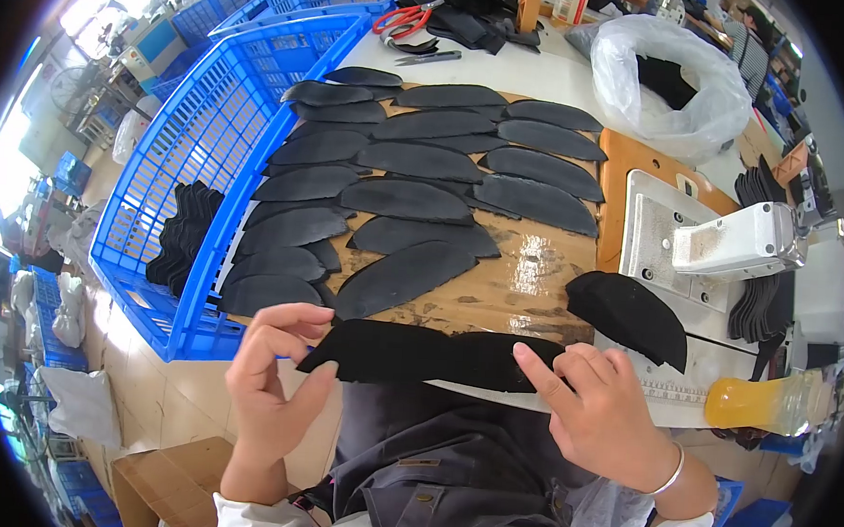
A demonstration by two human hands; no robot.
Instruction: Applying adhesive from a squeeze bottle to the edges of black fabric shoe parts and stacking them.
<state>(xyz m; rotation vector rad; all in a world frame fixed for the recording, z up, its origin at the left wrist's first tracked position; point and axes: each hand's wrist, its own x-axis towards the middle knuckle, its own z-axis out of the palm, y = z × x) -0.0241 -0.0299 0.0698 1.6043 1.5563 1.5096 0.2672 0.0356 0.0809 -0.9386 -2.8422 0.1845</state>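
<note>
A long black fabric piece [408, 353] stretches between my hands at the table's near edge. My left hand [277, 380] pinches its left end, thumb below and fingers above. My right hand [600, 416] grips the right part, with the index finger lying along its face and the other fingers curled; the thumb is hidden. Beyond it, rows of dark curved pieces [411, 195] overlap on a brown board [546, 270]. One of them [407, 277] lies askew nearest my hands. Another black curved piece [629, 317] rests right of the board, by the sewing machine [743, 242].
A blue plastic basket [193, 261] on the left holds a stack of wavy black pieces [183, 237]. Red-handled scissors [406, 19] and dark scraps lie at the back. An open clear plastic bag [614, 59] stands back right. A yellow-orange bottle [753, 405] is at the right edge.
</note>
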